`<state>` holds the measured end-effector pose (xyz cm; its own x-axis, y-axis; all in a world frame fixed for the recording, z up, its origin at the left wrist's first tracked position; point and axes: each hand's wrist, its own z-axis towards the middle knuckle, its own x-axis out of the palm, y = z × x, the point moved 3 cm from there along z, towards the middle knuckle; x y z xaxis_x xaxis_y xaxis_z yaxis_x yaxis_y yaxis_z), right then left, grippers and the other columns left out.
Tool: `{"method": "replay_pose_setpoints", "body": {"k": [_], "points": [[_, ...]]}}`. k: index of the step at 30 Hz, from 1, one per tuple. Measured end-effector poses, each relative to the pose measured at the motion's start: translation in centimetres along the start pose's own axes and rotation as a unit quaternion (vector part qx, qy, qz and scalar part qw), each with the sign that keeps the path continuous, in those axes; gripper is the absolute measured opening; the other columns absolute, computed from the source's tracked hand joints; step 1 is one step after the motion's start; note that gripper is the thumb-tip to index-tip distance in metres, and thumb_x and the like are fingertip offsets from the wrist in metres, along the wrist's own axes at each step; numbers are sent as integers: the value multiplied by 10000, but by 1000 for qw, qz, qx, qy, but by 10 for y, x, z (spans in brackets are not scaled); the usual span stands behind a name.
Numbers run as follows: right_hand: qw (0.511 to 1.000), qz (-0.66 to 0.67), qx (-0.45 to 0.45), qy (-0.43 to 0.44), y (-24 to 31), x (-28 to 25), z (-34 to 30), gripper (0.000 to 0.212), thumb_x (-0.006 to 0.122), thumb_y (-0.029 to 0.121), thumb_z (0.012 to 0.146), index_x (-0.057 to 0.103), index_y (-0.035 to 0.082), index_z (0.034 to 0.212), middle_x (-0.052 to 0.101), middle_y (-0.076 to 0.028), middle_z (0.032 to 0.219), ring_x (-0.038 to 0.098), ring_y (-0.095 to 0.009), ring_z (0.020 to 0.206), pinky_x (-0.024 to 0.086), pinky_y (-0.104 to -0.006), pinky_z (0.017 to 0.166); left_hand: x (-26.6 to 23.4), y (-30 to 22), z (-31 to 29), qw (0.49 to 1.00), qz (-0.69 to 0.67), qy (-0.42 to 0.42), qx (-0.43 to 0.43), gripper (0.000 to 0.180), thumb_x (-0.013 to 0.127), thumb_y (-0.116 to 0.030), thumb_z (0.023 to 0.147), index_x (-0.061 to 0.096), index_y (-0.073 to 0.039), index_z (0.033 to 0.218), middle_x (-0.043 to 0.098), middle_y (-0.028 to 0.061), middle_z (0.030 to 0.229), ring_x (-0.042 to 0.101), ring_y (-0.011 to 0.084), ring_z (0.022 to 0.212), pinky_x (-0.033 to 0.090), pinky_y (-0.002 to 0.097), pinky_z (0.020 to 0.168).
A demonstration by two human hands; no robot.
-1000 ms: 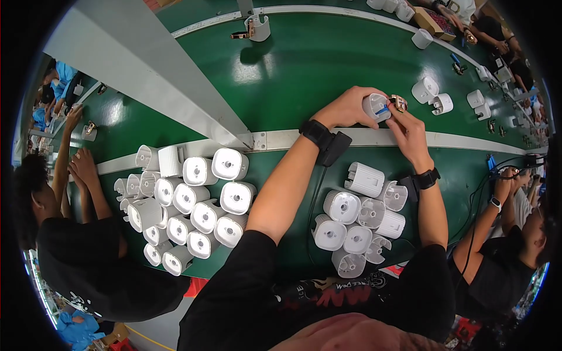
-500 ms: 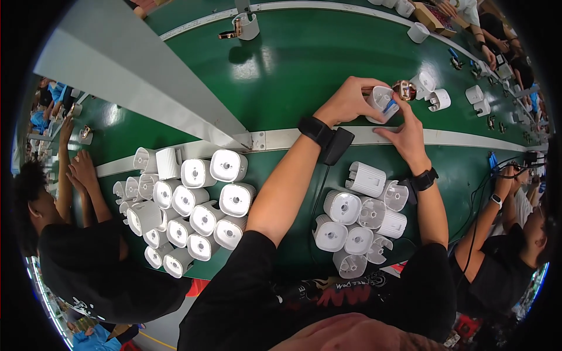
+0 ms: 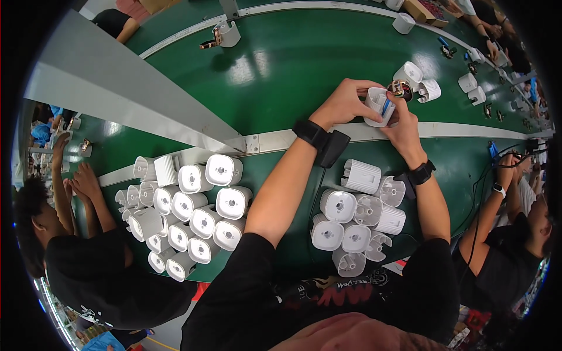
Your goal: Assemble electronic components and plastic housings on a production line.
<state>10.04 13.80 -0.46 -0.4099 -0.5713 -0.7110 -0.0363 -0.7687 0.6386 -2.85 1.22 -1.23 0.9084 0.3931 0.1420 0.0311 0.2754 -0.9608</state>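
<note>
A white plastic housing [image 3: 374, 114] is tilted over the far belt, its open end showing a white inner post and a blue cylindrical part [image 3: 386, 106]. My left hand [image 3: 350, 105] is closed round its left side, the thumb along the near wall. Against its right side my right hand [image 3: 404, 127] is closed, with fingertips at the rim beside the blue part. Just beyond those fingertips is a copper-coloured component [image 3: 400, 89] with thin wires; whether it is joined to the blue part is hidden. Two white housings [image 3: 408, 72] [image 3: 428, 90] stand close behind.
White housings are clustered at left [image 3: 190, 206] and right [image 3: 357, 210] of my forearms. A metal rail [image 3: 281, 139] crosses the green surface, and a thick grey post [image 3: 140, 76] rises at left. Another housing [image 3: 229, 35] stands far off. Co-workers sit on both sides.
My right hand's fingers have drawn in closer against the housing, and the thumb is no longer spread away. The copper-coloured component has turned slightly. The whole view has shifted a little.
</note>
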Motion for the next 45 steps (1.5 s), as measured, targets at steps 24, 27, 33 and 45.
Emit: {"method": "replay_pose_setpoints", "body": {"k": [24, 27, 33, 45], "points": [[982, -152, -99, -49, -12, -60, 33, 246, 746, 104, 801, 635, 71, 1019, 612, -89, 1247, 588, -263, 1035, 446, -366, 918, -59, -19, -20, 805, 352, -478, 24, 825, 871, -54, 603, 427, -17, 1296, 490, 190, 1197, 444, 383, 1148, 395, 462, 995], [992, -43, -75, 96, 16, -75, 25, 223, 728, 83, 808, 636, 69, 1011, 621, -95, 1226, 596, -244, 1016, 440, -354, 918, -58, -30, -22, 763, 365, -516, 134, 736, 832, -120, 689, 415, 25, 1278, 459, 204, 1229, 393, 391, 1172, 353, 471, 1005], [909, 112, 53, 397, 44, -73, 9, 282, 682, 7, 799, 634, 58, 1073, 638, -110, 1182, 602, -225, 1017, 436, -311, 915, -65, -27, -30, 742, 339, -557, 153, 632, 771, -181, 770, 419, 46, 1242, 445, 205, 1222, 366, 381, 1154, 310, 488, 1005], [974, -225, -28, -11, -37, -68, 30, 559, 743, 40, 760, 511, 85, 1267, 528, -110, 1368, 501, -328, 1234, 460, -419, 978, -56, -40, -34, 671, 370, -610, 203, 524, 715, -163, 780, 446, 9, 1195, 431, 192, 1233, 360, 369, 1152, 281, 489, 990]]}}
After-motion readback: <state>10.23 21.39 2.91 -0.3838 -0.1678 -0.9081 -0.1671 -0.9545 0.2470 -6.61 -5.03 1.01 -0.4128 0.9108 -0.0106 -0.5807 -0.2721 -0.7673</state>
